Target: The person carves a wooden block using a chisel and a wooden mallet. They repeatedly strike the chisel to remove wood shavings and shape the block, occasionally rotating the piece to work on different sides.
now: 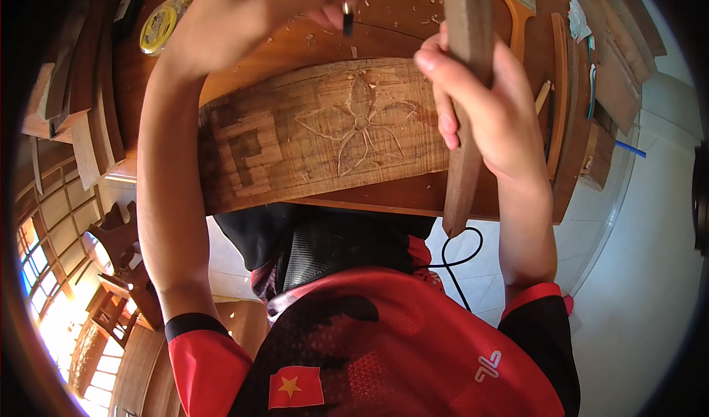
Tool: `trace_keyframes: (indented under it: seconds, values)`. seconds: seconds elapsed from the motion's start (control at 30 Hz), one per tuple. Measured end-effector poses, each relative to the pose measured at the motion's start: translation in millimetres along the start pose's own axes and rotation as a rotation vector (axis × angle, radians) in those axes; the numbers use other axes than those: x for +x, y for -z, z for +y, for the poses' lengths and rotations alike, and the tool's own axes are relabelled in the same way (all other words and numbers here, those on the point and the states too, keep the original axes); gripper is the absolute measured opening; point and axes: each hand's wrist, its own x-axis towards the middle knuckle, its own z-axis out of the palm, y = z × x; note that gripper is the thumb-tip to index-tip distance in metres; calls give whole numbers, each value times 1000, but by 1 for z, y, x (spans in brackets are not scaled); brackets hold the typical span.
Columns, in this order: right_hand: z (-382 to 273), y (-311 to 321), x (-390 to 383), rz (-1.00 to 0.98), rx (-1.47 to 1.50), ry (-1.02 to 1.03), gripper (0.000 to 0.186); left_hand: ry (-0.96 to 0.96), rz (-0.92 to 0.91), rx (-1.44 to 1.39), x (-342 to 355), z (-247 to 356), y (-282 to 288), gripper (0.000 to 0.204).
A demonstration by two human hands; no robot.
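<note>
My right hand (484,100) is wrapped round a long squared wooden bar (470,33), which stands nearly upright in the view, its lower end past the table's front edge. At the top, my left hand (303,5) is closed on a slim tool (348,17) with a shiny band and a dark end; blur and the top edge hide its kind. Below that hand lies a wooden board (273,159) with a curved far edge. A flower with pointed petals (361,122) is carved in it, and squarish shapes are marked at its left. The tool is apart from the carving.
On the brown table (399,37), wood chips are scattered. A yellow tape measure (159,27) lies at far left, a paintbrush with an orange handle (521,15) at far right. Wooden strips (557,92) line the right side, stacked boards (81,85) the left. A black cable (461,253) loops below.
</note>
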Motion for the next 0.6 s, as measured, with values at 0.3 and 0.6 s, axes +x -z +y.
trace_keyframes:
  seconds: [0.3,0.6]
  values:
    - [0,23,-25,22,19,-3,22,-177,-97,136,-38,2,-22,23]
    - [-11,24,-35,-16,-59,48,25,-274,14,118,-47,-18,-38,20]
